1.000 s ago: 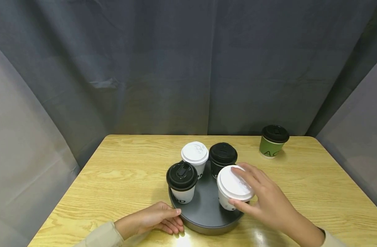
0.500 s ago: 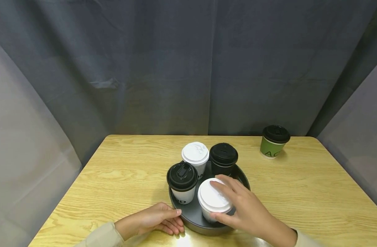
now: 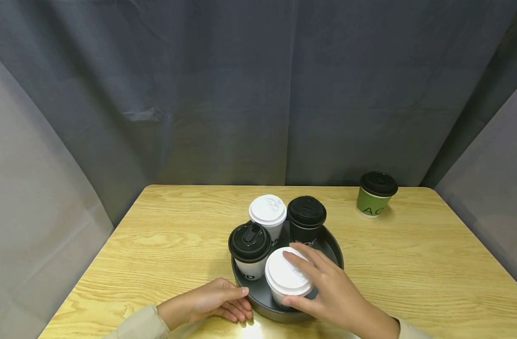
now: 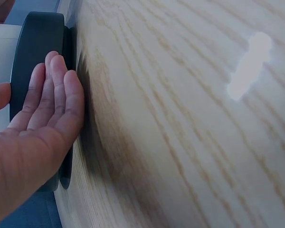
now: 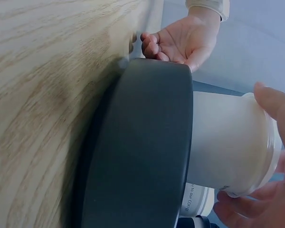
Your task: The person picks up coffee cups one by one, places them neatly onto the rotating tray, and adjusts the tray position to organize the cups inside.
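Observation:
A round dark grey tray sits near the front of the table. My right hand grips a white paper coffee cup with a white lid, its thumb and fingers about the lid; the cup stands upright at the tray's front. My left hand is at the tray's front-left edge, thumb touching the rim; in the left wrist view its straight fingers lie alongside the outer wall. Behind the gripped cup are a white cup with a black lid, a white-lidded cup and a black cup.
A green paper cup with a black lid stands apart at the table's back right. The wooden table ends at a dark grey curtain behind. Pale curtains hang at both sides.
My right hand has moved the white-lidded cup leftward and toward me across the tray, beside the black-lidded white cup. My left hand and the other cups have stayed in place.

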{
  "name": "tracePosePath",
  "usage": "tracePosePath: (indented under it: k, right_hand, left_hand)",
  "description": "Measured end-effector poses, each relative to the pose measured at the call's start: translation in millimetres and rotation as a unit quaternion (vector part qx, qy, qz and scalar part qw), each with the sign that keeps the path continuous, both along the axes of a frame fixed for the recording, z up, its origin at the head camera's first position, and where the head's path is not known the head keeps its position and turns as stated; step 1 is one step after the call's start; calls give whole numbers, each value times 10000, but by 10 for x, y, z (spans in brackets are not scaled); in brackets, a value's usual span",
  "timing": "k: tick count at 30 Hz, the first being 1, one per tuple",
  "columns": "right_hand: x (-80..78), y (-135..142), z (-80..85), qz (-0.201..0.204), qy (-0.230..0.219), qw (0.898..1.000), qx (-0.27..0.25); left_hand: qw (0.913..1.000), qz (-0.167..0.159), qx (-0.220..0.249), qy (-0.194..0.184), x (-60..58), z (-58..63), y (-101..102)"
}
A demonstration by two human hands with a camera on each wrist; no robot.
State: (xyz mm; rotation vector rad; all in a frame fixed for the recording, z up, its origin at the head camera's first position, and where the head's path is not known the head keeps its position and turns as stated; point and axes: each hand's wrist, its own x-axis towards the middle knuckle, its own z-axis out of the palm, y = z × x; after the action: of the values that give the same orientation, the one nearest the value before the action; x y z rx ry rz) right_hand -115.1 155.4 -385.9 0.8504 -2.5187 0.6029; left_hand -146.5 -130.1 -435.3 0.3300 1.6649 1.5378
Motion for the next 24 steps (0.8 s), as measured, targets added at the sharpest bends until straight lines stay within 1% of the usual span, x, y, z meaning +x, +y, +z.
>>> tracePosePath:
  k: [6, 15, 18, 21, 24]
  right_hand:
    - [3, -8, 1, -35, 36, 10000, 57]
    - [14, -21, -19, -97, -64, 9999, -14]
    - [21, -15, -18, -47, -65, 10000, 17]
    - [29, 7, -6, 33, -245, 9997, -9]
    - [36, 66, 23, 9, -618, 9980, -97]
  left_hand:
    - [10000, 0, 29, -10, -1, -3, -2]
    - [10000, -15, -5, -33, -7, 5, 1]
    - [10000, -24, 0, -33, -6, 6, 3]
    - [10000, -15, -11, 3, -2, 4, 5]
    - [10000, 11, -43, 15, 12, 8, 10]
